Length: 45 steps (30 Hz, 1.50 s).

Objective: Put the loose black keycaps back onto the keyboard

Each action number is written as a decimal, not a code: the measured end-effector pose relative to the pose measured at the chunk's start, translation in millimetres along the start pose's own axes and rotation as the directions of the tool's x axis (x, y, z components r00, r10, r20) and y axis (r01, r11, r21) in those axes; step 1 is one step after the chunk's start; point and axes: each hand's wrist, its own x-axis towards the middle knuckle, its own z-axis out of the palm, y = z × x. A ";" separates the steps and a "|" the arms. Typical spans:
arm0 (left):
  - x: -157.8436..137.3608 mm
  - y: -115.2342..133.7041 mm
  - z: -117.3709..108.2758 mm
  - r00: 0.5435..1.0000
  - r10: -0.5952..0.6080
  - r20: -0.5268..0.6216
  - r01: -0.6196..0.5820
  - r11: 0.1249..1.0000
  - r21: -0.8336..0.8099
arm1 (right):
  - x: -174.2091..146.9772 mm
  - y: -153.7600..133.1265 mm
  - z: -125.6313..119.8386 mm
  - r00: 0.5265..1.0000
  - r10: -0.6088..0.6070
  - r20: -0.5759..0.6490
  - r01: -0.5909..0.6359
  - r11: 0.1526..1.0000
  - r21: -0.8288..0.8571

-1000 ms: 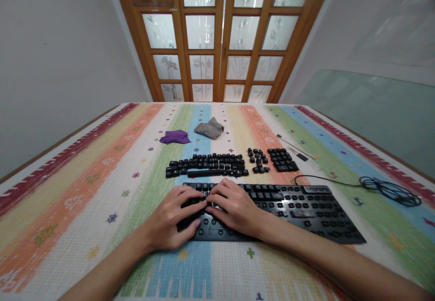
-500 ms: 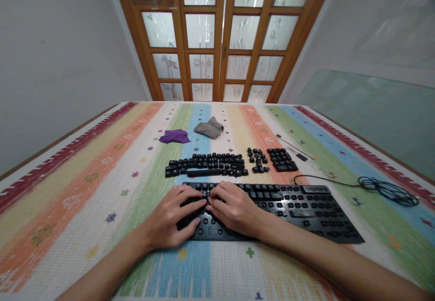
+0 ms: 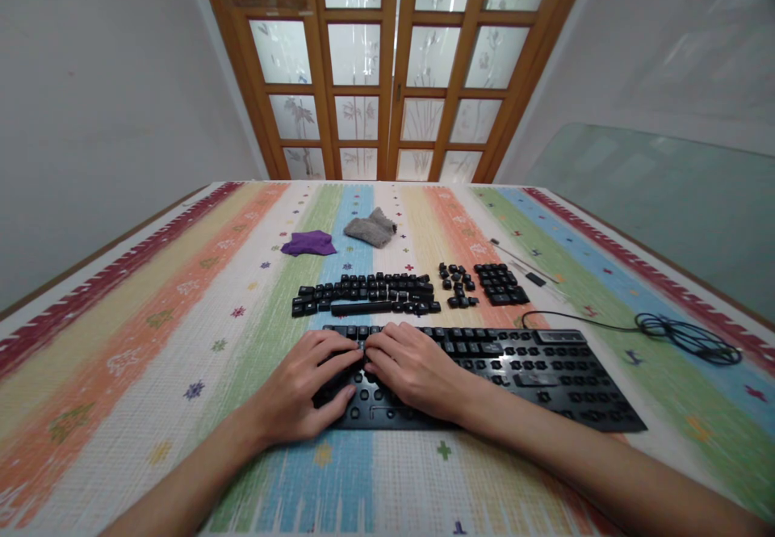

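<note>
A black computer keyboard point(image 3: 417, 418) lies in front of me, partly stripped of its keycaps. The top rows carry caps, while bare key sockets show lower down and on the right. Over its left end rests my left hand point(image 3: 308, 383), fingers stretched and thumb apart, fingertips on the upper rows. Beside it my right hand point(image 3: 415, 367) has its fingers bent and pressed together at the same spot, its fingertips close to the left index finger. Whatever those fingertips may hold is too small or hidden to make out.
Behind the keyboard are loose keycaps point(image 3: 363, 308) in rows, a small cluster point(image 3: 457, 285) and a number-pad block point(image 3: 501, 284). Farther back lie a purple cloth point(image 3: 308, 243) and a grey cloth point(image 3: 370, 228). A thin tool point(image 3: 524, 261) and the coiled cable point(image 3: 687, 337) are on the right.
The fingers of my right hand have shifted slightly left and drawn closer together. My left hand stays nearly in place. The whole view has moved a little.
</note>
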 end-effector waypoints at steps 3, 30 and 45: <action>-0.2 -0.2 0.1 1.000 0.000 0.001 0.000 1.000 0.002 | 0.6 -1.8 -2.2 1.000 -0.021 0.020 0.021 0.999 -0.031; -0.5 -2.4 2.9 1.000 0.026 0.004 -0.026 0.999 0.044 | 6.8 -1.3 -23.9 0.987 0.028 0.156 -0.041 0.995 0.086; 1.4 -1.0 2.2 1.000 0.020 0.007 -0.020 0.999 0.036 | 1.9 -13.5 -14.0 0.971 0.069 0.231 -0.078 0.997 0.027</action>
